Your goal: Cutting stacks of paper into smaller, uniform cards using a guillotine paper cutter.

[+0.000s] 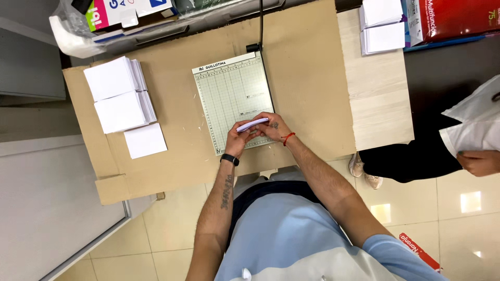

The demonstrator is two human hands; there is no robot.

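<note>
Both hands meet over the near edge of the paper guillotine [233, 99] on the cardboard-covered worktop [307, 78]. The left hand [238, 141] and right hand [271, 126] close on a small stack of white paper slips [252, 124], its lower side hidden by fingers. Cut white stacks [119, 96] lie at nine o'clock, well apart.

The left hand [238, 141] and right hand [273, 127] cover the paper cutter's [232, 99] near edge. The red ream package [453, 18] and plastic bag [78, 31] run past the top edge. A co-worker's hand [479, 162] is cropped at right.
</note>
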